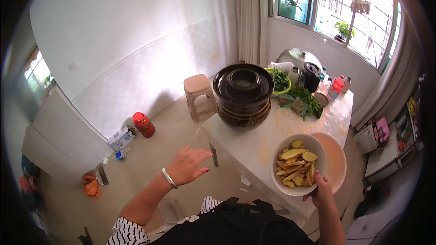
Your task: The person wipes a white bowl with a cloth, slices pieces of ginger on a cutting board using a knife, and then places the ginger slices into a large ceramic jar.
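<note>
My right hand grips the rim of a white bowl, thumb on the inside and fingers beneath. Sliced pale-yellow pieces, which look like ginger, fill the bowl's bottom. Behind and partly under it shows a wider pinkish basin on the table. My left hand hangs in the air left of the table's edge, fingers apart and holding nothing; a silver bangle circles its wrist. Beyond both hands stands a dark-brown glazed pickle crock, its lid in place.
Leafy greens lie in a green basin and loose on the table. Behind them are a black jug, bottles and a metal lid. A plastic stool, a red-capped jar and a box stand on the floor.
</note>
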Tool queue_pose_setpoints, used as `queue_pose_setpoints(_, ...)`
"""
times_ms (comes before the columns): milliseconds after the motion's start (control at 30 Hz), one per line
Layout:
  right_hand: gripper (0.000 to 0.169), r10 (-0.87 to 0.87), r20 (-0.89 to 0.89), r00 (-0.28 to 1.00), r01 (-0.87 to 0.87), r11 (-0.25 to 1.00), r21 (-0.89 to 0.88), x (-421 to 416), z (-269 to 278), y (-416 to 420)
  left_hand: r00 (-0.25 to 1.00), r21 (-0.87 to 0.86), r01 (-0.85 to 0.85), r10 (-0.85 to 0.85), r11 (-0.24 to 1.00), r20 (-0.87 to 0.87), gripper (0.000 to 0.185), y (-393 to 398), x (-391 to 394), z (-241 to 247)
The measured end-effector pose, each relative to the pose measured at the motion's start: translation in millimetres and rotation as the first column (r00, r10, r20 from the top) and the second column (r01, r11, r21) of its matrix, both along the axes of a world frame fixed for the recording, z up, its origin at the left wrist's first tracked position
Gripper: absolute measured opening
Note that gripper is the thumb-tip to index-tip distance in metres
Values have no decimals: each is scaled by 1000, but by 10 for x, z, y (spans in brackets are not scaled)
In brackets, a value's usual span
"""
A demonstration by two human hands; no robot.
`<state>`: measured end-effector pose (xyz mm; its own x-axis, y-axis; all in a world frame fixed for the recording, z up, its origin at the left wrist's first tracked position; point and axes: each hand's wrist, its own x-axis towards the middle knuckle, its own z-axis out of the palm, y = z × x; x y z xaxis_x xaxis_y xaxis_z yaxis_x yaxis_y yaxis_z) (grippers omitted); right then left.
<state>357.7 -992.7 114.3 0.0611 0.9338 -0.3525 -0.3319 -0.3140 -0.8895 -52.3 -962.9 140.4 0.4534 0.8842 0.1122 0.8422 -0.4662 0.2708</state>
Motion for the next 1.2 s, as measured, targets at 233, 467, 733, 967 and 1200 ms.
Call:
queue_pose_setpoints(233,37,17,154,988,-33,994,103,-207,576,1308,986,-109,30,-11,994,166,40,1023,-286,104)
queue_pose_setpoints(467,37,-37,266,963,11,995,101,-645,806,2551,894,25,187,-181,982,409,40,2580,-404,348)
queue_pose_setpoints(733,35,-23,539,842,-12,998,62,-1192,1045,3519,678,148,471,-464,870,570,66,4005,27,450)
queue_pose_setpoints(967,37,19,630,777,-32,999,10,-1487,1170,3757,579,356,612,-706,706,407,80,4332,666,456)
queue_pose_setpoints(1200,35,-8,610,792,4,1000,8,-1515,1142,3728,627,343,625,-713,701,313,80,4385,980,271)
